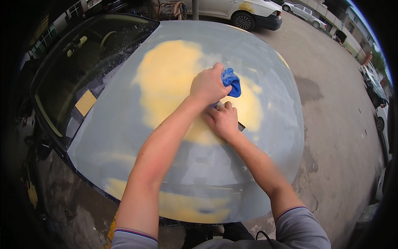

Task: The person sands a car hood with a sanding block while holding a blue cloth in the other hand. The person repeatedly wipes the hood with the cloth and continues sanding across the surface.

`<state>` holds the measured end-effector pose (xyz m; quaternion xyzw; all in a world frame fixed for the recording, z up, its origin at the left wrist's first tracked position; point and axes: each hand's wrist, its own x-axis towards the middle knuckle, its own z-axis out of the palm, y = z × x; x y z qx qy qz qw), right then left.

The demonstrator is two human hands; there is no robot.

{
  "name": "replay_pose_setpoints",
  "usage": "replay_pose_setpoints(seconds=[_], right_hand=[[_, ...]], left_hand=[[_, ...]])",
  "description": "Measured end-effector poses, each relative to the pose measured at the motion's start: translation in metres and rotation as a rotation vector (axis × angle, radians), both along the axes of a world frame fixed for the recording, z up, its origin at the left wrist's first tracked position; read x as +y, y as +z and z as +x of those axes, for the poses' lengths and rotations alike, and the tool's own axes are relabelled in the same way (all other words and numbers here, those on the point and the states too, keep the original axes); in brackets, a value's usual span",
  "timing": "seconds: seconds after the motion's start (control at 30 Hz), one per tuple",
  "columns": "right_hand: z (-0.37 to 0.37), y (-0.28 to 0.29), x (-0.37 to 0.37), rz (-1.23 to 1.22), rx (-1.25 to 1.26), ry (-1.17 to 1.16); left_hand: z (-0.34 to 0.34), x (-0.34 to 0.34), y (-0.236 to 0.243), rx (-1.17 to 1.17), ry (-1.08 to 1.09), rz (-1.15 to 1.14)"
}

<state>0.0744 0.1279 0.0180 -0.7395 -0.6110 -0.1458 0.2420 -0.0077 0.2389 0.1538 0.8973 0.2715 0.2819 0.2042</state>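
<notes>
Blue cloth (233, 84) clutched in left hand (208, 86), jutting rightward, right hand (225, 121) beside, grip unclear

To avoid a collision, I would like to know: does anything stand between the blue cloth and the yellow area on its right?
Nothing visible stands between the blue cloth, gripped in the left hand, and the yellow area on its right. The right hand lies lower in the picture, beside this path, not across it.
</notes>
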Motion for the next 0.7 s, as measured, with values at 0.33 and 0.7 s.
replay_pose_setpoints(seconds=[0.33,0.7], right_hand=[[-0.025,-0.006,-0.022,0.032,-0.059,0.079],[-0.031,-0.005,-0.049,-0.085,-0.052,0.097]], left_hand=[[-0.141,0.097,-0.06,0.141,0.451,0.002],[-0.234,0.122,-0.159,0.228,0.7,0.284]])
